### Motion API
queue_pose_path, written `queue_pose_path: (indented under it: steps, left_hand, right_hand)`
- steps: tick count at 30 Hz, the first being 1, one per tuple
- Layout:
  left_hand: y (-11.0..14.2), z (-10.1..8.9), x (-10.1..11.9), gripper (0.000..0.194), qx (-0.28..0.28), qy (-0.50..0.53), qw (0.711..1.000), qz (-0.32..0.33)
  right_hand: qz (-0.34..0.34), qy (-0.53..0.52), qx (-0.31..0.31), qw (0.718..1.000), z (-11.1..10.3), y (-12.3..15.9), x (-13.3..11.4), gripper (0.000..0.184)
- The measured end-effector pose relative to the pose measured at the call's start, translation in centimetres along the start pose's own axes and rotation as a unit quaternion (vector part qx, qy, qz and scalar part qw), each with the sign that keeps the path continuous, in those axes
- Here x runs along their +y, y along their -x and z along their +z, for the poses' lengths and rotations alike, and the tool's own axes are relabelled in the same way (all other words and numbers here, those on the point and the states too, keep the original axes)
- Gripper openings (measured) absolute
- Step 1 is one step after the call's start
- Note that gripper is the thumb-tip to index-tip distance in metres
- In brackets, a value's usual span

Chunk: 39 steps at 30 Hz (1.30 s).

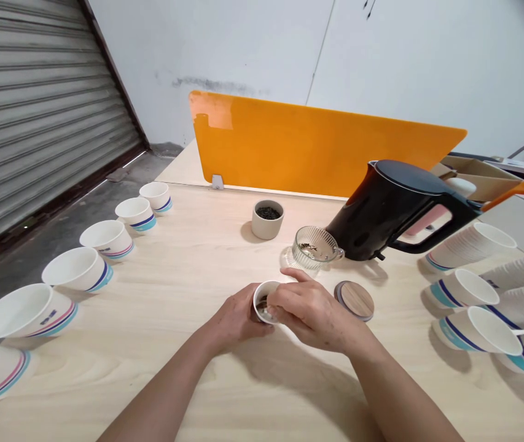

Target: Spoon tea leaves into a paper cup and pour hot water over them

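My left hand (238, 314) is wrapped around a small white cup (262, 291), holding it close to the table. Fingers of my right hand (310, 312) are pinched together inside the cup's mouth; what they hold, if anything, is hidden. Some brownish stuff shows at the bottom of the cup. Just beyond my hands stands a ribbed glass cup (316, 236) with a handle and a few dark tea leaves in it. A pale canister (265, 227) of dark tea leaves sits farther back. To the right of my right hand lies a round wooden lid (357, 298).
A black electric kettle (372, 209) stands behind the glass cup. Several paper cups (75, 270) form a row along the left edge. More paper cups, some stacked (476, 242), stand at the right. An orange divider (317, 147) borders the table's far side.
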<state>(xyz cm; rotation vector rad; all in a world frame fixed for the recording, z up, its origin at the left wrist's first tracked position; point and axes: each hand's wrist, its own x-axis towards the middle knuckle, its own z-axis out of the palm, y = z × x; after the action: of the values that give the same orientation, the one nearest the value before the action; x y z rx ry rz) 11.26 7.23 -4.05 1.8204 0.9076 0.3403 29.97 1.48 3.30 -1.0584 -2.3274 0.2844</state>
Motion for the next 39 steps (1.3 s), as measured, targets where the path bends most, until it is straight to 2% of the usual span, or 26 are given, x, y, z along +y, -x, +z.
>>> queue_pose_path:
  steps: [6, 12, 21, 30, 36, 39]
  left_hand:
    - [0.1, -0.2, 0.6, 0.055, -0.004, 0.016, 1.0, -0.008]
    - [0.1, -0.1, 0.5, 0.056, 0.004, 0.015, 1.0, 0.012]
    - [0.2, -0.3, 0.7, 0.057, -0.006, 0.027, 1.0, -0.009]
    - [0.0, 0.1, 0.1, 0.057, 0.004, 0.003, 1.0, 0.013]
    - [0.0, -0.1, 0.1, 0.057, -0.004, -0.009, 1.0, 0.007]
    - [0.2, -0.2, 0.1, 0.056, -0.002, 0.007, 1.0, 0.018]
  right_hand:
    - [0.011, -0.009, -0.03, 0.999, -0.5, 0.1, -0.2, 0.013]
    - [0.009, 0.064, 0.016, 0.998, 0.1, 0.1, 0.1, 0.014]
    - [0.014, -0.045, -0.029, 0.998, -0.7, 0.1, -0.4, 0.014]
    - [0.022, 0.064, 0.007, 0.998, 0.0, 0.1, -0.1, 0.014]
    - [0.009, -0.015, -0.027, 0.999, -0.5, 0.2, -0.3, 0.015]
    - [0.014, -0.003, -0.029, 0.999, -1.1, 0.3, -0.5, 0.016]
